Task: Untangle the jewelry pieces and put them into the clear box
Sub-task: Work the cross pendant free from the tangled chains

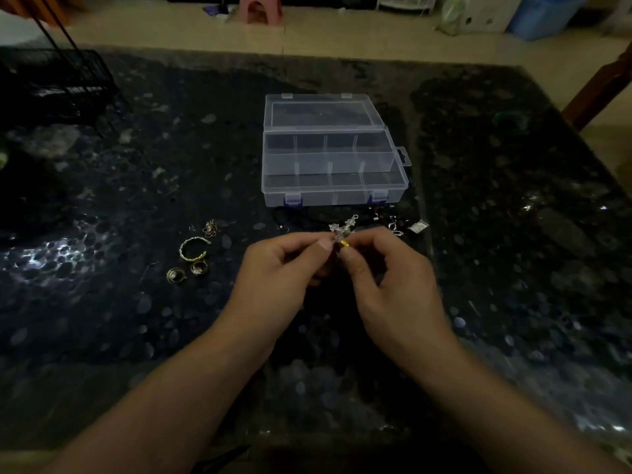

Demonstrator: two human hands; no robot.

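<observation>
A clear plastic box (pixel 333 196) with divided compartments stands open on the dark table, its lid folded back behind it. Just in front of it, my left hand (pixel 280 271) and my right hand (pixel 386 278) both pinch a small tangled jewelry piece (pixel 343 232), silvery with a yellow bit, held above the table. A gold bangle (pixel 193 249) lies to the left with two rings (pixel 186 271) below it and small gold earrings (pixel 210 228) above it. More silver pieces (pixel 407 227) lie to the right of my hands.
The table (pixel 136 186) is dark speckled stone with glare patches. A black wire rack (pixel 54 83) stands at the far left corner. A wooden chair (pixel 602 80) stands beyond the right edge. A pink stool (pixel 260 8) and a blue bin (pixel 543 15) stand on the floor behind.
</observation>
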